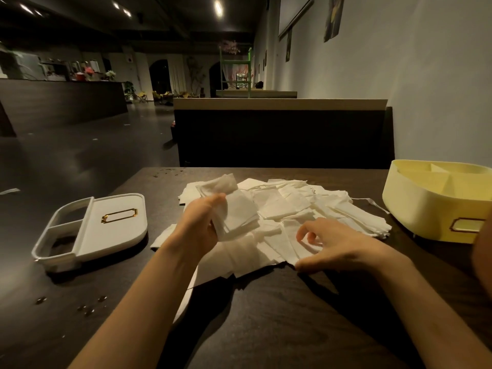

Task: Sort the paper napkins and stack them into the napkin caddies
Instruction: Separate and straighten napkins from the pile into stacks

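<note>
The left hand [198,226] is raised above the dark wooden surface [279,315] and grips a small stack of folded napkins [237,213]. Its thumb [217,198] presses on the stack's front face, and the other fingers are curled out of sight behind it. The stack is tilted up on edge, its broad face turned right and toward the camera. Its long axis runs from the near lower corner up and away, and one thin sheet flops loose at the top. The right hand [339,245] rests on the near edge of the loose pile of paper napkins [292,206], which is spread across the middle of the surface. Its fingers [310,237] are bent with their tips down on a sheet, and the thumb lies at the pile's near edge. Whether it truly pinches a napkin I cannot tell. A white caddy [111,222] lies on its side to the left of the pile, well apart from it. Its gold label frame faces up, its divided opening faces left, and its long axis runs diagonally from near left to far right. A yellow caddy [426,211] stands upright just beside the pile on the right, with its divided compartments open to the top.
</note>
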